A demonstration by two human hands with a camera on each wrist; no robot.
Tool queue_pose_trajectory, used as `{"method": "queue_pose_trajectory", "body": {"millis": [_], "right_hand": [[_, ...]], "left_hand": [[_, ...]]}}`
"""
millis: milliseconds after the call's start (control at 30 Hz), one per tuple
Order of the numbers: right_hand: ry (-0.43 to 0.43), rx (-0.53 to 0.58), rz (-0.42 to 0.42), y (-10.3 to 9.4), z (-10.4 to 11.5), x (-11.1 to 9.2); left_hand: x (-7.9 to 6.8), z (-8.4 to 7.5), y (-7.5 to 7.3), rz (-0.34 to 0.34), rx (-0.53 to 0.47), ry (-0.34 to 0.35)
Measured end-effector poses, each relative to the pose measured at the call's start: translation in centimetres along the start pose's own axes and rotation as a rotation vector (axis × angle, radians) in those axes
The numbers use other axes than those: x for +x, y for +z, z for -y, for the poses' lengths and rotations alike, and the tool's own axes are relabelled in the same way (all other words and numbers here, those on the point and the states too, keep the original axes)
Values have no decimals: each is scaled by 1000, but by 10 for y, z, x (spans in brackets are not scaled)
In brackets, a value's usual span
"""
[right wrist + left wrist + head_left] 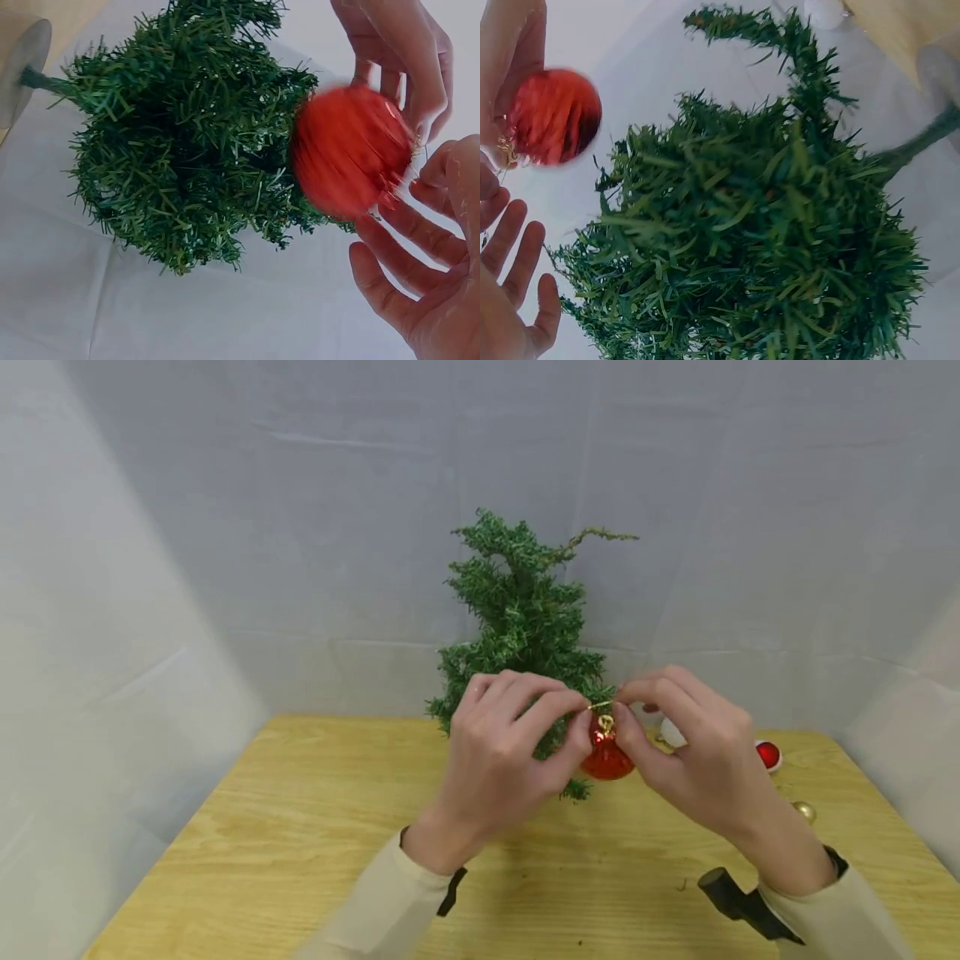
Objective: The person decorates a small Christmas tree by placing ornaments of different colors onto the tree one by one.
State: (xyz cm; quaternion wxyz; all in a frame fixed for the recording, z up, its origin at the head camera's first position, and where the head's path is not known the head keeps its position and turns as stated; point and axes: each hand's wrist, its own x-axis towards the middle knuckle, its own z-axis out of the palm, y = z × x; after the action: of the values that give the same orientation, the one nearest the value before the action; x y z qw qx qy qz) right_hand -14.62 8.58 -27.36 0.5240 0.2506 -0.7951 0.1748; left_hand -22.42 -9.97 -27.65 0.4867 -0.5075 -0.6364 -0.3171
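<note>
A shiny red Christmas ball ornament [609, 762] with a gold cap hangs between the two hands, in front of the small green artificial Christmas tree [521, 610]. My left hand [498, 747] pinches one side of the thin gold hanging string [600, 704] between thumb and index finger. Opposite it, my right hand [697, 747] pinches the string's other side with its thumb and fingertips. In the right wrist view the ball [352, 150] is blurred and overlaps the tree's edge. Both hands' other fingers are loosely bent, seen also beside the ball [559, 116] in the left wrist view.
On the wooden table [315, 802], right of the tree, lie a white ball [672, 732], a red-and-white ornament [768, 756] and a small gold ball [805, 812], partly behind the right arm. A bare-looking branch [600, 533] sticks out near the treetop. Pale sheeting [337, 527] surrounds the table.
</note>
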Motion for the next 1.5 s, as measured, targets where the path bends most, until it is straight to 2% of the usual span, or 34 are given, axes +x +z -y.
{"method": "queue_pose_trajectory", "body": {"millis": [167,367,533,700,933,1200,1367,1500], "right_hand": [[-5,3,-2,3,-8,11],[74,111,-63,9,-14,23],[130,119,-43,10,-19,33],[133,100,-18,11,-27,41],[139,74,6,15,-35,54],[165,68,-8,17,-39,66],[211,62,5,19,-38,70],[256,65,27,20,-39,70]], "left_hand": [[9,6,3,1,-60,-69],[20,10,5,11,-74,-110],[28,17,8,-32,24,-85],[35,23,13,-56,145,-55],[42,31,16,-68,143,-89],[50,33,18,-80,165,-123],[51,34,18,-84,170,-177],[50,33,20,-61,172,-222]]}}
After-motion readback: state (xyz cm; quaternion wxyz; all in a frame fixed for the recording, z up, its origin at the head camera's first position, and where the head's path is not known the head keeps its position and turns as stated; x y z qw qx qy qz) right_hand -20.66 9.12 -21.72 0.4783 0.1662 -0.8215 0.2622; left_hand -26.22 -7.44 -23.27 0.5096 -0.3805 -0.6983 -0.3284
